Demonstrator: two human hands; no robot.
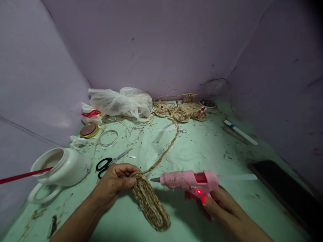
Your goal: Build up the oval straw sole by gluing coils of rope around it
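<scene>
My left hand point(118, 181) pinches the upper end of a long oval coil of braided straw cord point(151, 203), thumb in front and fingers behind. From that end a loose tail of the braided cord point(168, 148) runs back across the table toward a pile of woven pieces. My right hand point(212, 205) is closed round the handle of a pink glue gun point(188, 181). A red light glows on the gun, and a clear glue stick point(238, 177) sticks out of its back. Its dark nozzle points left, just beside the coil's upper part.
Black-handled scissors point(111, 163) lie beyond my left hand. A white pot point(64, 168) lies at left with a red stick in it. Behind are a tape ring point(108, 138), a plastic bag point(123, 102) and woven straw pieces point(180, 112). A dark flat object point(282, 191) lies at right.
</scene>
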